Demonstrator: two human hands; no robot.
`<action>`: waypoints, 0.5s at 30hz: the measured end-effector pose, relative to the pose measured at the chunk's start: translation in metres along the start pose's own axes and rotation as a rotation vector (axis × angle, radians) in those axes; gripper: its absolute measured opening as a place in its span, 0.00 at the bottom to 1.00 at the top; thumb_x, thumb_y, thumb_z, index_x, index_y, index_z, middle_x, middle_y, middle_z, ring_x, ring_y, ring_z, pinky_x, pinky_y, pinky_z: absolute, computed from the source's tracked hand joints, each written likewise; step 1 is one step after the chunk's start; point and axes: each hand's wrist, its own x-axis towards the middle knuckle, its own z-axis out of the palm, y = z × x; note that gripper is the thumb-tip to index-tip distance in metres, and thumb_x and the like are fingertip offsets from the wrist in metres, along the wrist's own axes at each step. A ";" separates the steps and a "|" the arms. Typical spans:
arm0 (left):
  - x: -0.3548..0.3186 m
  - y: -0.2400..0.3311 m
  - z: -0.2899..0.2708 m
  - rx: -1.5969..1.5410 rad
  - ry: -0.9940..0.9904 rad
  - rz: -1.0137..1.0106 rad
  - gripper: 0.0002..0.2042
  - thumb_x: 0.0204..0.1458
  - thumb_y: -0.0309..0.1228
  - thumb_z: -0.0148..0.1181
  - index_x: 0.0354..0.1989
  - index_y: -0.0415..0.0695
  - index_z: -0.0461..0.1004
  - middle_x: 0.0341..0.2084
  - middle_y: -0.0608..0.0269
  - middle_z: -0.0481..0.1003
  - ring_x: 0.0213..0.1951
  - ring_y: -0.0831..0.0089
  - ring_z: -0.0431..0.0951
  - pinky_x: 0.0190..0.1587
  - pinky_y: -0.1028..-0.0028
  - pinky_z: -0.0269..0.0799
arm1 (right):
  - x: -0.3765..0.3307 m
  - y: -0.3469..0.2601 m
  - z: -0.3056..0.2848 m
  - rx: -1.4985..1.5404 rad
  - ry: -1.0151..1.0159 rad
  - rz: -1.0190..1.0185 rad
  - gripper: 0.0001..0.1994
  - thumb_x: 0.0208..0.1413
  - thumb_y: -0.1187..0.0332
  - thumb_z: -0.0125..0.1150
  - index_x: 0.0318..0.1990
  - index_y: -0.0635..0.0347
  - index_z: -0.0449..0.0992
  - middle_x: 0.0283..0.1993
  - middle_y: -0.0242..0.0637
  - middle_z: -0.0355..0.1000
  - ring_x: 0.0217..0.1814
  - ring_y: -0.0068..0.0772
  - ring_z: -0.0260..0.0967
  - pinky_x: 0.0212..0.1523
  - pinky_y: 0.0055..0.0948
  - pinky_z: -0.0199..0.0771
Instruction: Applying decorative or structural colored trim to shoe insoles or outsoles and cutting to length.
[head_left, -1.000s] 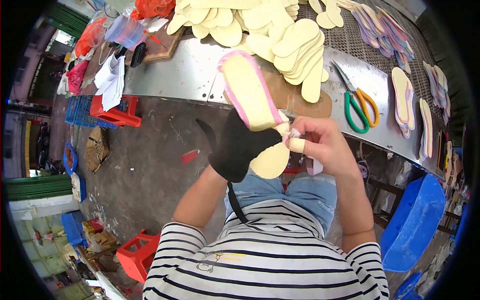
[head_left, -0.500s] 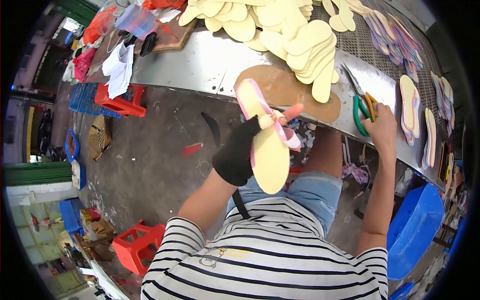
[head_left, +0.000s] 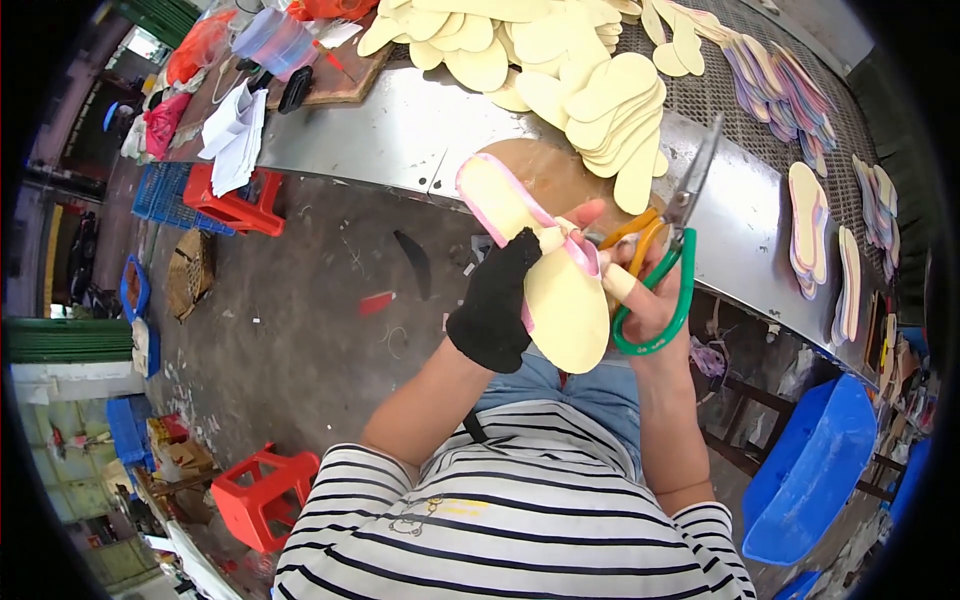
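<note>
My left hand (head_left: 494,305), in a black glove with bare fingertips, grips a pale yellow insole (head_left: 566,315) edged with pink material. Its thumb presses on the insole's narrow middle. My right hand (head_left: 648,305) holds a pair of scissors (head_left: 688,258) with one green and one orange handle, the blades pointing up and away from me. Right fingertips, one wrapped in a pale covering, reach the pink edging at the insole's right side. Beyond the insole, a brown sole-shaped board (head_left: 530,165) lies on the metal tabletop (head_left: 370,140), partly covered.
Yellow insoles (head_left: 615,115) are heaped at the back of the table. Pink- and purple-edged ones (head_left: 808,225) lie at the right. White papers (head_left: 232,135) hang over the left edge. A red stool (head_left: 262,495) and a blue tub (head_left: 810,470) stand below.
My right hand has lifted the scissors off the tabletop and brought them left to the insole. My left hand has shifted slightly right with the insole.
</note>
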 end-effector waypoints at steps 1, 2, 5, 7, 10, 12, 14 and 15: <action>0.000 -0.001 -0.001 -0.002 0.000 -0.001 0.19 0.53 0.35 0.57 0.49 0.36 0.65 0.50 0.58 0.69 0.47 0.68 0.73 0.48 0.72 0.71 | 0.003 0.001 0.000 -0.001 0.001 0.001 0.16 0.45 0.78 0.63 0.41 0.64 0.65 0.36 0.34 0.68 0.35 0.23 0.67 0.38 0.21 0.69; 0.001 -0.003 -0.004 -0.036 0.041 0.024 0.19 0.53 0.35 0.57 0.48 0.36 0.66 0.50 0.58 0.69 0.46 0.69 0.73 0.47 0.72 0.71 | 0.005 0.001 0.001 -0.042 0.038 -0.050 0.16 0.44 0.79 0.62 0.41 0.64 0.65 0.37 0.33 0.68 0.36 0.23 0.67 0.39 0.21 0.69; -0.001 -0.001 -0.001 -0.124 0.058 -0.012 0.14 0.52 0.31 0.56 0.43 0.36 0.67 0.53 0.52 0.66 0.51 0.64 0.69 0.51 0.70 0.69 | 0.008 0.001 0.003 -0.087 0.061 -0.067 0.15 0.44 0.79 0.62 0.41 0.63 0.65 0.37 0.33 0.67 0.39 0.22 0.67 0.40 0.22 0.68; -0.004 0.004 0.003 -0.172 0.032 -0.076 0.10 0.51 0.27 0.54 0.39 0.36 0.67 0.56 0.45 0.63 0.57 0.58 0.65 0.56 0.67 0.67 | 0.002 0.002 0.002 -0.238 -0.001 -0.151 0.17 0.44 0.76 0.64 0.42 0.64 0.66 0.37 0.32 0.67 0.40 0.22 0.67 0.41 0.23 0.68; -0.003 0.010 0.000 -0.121 0.066 0.089 0.07 0.52 0.30 0.53 0.34 0.41 0.68 0.55 0.52 0.64 0.55 0.68 0.67 0.53 0.75 0.66 | -0.016 0.000 -0.017 -0.348 0.001 -0.090 0.23 0.44 0.59 0.68 0.40 0.65 0.67 0.32 0.28 0.65 0.34 0.20 0.63 0.36 0.20 0.64; -0.003 0.015 0.003 -0.124 0.049 0.104 0.06 0.52 0.30 0.53 0.33 0.41 0.68 0.55 0.51 0.64 0.57 0.66 0.66 0.54 0.74 0.65 | -0.032 -0.005 -0.042 -0.755 -0.092 -0.120 0.34 0.36 0.41 0.69 0.38 0.64 0.68 0.29 0.26 0.63 0.30 0.17 0.60 0.30 0.18 0.60; -0.003 0.017 0.004 -0.141 0.017 0.103 0.06 0.51 0.30 0.54 0.31 0.41 0.68 0.56 0.49 0.63 0.59 0.60 0.63 0.56 0.69 0.64 | -0.042 0.001 -0.057 -1.022 -0.153 -0.174 0.34 0.32 0.38 0.70 0.27 0.61 0.62 0.23 0.24 0.55 0.24 0.17 0.51 0.23 0.19 0.49; -0.003 0.015 0.004 -0.140 0.018 0.105 0.06 0.51 0.30 0.54 0.31 0.41 0.68 0.56 0.49 0.63 0.59 0.60 0.63 0.56 0.69 0.64 | -0.047 0.003 -0.055 -1.050 -0.154 -0.156 0.34 0.31 0.38 0.70 0.24 0.60 0.59 0.22 0.25 0.52 0.23 0.18 0.48 0.22 0.21 0.46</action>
